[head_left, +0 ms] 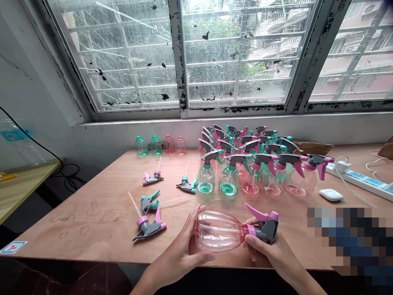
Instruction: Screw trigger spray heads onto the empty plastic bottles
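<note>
A clear pink spray bottle point(219, 231) lies sideways in the air over the table's front edge, its base to the left. My left hand point(184, 246) wraps round its base end. At the neck, my right hand point(267, 248) has its fingers closed on the pink collar of the grey and pink trigger head point(267, 227). The head sits against the bottle's neck; how tightly, I cannot tell. Loose trigger heads lie to the left: a grey and pink one point(150, 228), a grey and teal one point(149, 203), another teal one point(186, 185) and a pink one point(152, 178).
Headless green and pink bottles point(156, 146) stand at the back left. Many assembled spray bottles point(229, 180) crowd the back right. Beside them are a white case point(331, 195), a power strip point(362, 178) and cables. A small card point(14, 247) lies at the left corner.
</note>
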A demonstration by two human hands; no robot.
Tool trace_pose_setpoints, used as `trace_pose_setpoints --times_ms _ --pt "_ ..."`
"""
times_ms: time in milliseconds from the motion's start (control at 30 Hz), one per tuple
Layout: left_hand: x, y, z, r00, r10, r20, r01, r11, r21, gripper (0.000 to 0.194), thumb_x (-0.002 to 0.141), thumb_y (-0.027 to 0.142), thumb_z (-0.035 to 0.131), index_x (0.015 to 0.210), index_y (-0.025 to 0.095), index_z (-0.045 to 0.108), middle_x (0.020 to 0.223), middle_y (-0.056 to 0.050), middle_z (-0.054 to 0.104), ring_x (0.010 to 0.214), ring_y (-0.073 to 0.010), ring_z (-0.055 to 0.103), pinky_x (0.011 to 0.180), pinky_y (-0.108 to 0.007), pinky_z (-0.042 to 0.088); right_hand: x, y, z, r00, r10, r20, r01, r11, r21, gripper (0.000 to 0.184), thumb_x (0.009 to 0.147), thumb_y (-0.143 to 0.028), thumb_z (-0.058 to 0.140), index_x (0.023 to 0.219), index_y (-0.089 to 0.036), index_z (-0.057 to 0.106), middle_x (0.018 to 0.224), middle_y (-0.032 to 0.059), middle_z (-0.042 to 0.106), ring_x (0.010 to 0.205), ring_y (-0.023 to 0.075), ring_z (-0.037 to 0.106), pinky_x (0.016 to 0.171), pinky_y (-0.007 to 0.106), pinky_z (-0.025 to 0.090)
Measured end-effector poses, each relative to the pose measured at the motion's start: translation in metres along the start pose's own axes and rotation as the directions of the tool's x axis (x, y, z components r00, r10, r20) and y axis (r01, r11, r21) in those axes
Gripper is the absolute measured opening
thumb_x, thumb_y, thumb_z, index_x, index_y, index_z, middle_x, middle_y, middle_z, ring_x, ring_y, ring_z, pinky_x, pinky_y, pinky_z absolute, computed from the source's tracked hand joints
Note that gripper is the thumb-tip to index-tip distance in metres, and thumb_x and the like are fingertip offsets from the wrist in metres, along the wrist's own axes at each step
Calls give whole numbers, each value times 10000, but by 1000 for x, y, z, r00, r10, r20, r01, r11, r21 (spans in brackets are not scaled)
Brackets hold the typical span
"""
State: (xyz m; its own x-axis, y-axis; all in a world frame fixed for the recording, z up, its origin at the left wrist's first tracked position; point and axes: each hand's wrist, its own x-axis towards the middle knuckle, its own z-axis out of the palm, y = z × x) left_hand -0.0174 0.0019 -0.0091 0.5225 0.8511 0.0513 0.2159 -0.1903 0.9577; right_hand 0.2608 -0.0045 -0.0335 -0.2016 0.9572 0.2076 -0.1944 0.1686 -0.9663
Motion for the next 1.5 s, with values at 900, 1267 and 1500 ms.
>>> trace_pose_setpoints --times_ms 900,1267,1500 --pt "-1 4 2 1000 7 -13 -8 998 -56 1124 837 334 786 1597 325 -42 1702 -90 116 1548 -337 164 1265 -504 158 0 5 -2 1000 -5 11 5 1000 9 344 920 -502 804 992 -195 668 605 -14 658 511 180 578 526 273 493" --pt "-2 6 4 999 37 -13 -37 999 -28 1004 898 301 714 1595 365 -6 1703 -55 125 1560 -297 139 1276 -470 100 2 6 -4 1000 -5 21 4 999 48 326 948 -485 783 998 -196 641 622 -11 669 500 162 571 508 251 482" --pt "-2 7 3 1000 -25 2 25 999 -22 1070 879 301 736 1595 336 -58 1710 -57 81 1565 -310 93 1277 -480 112 1 3 -3 999 11 32 -11 1000 9 371 932 -513 790 1009 -187 630 612 -16 651 503 169 575 519 266 488"
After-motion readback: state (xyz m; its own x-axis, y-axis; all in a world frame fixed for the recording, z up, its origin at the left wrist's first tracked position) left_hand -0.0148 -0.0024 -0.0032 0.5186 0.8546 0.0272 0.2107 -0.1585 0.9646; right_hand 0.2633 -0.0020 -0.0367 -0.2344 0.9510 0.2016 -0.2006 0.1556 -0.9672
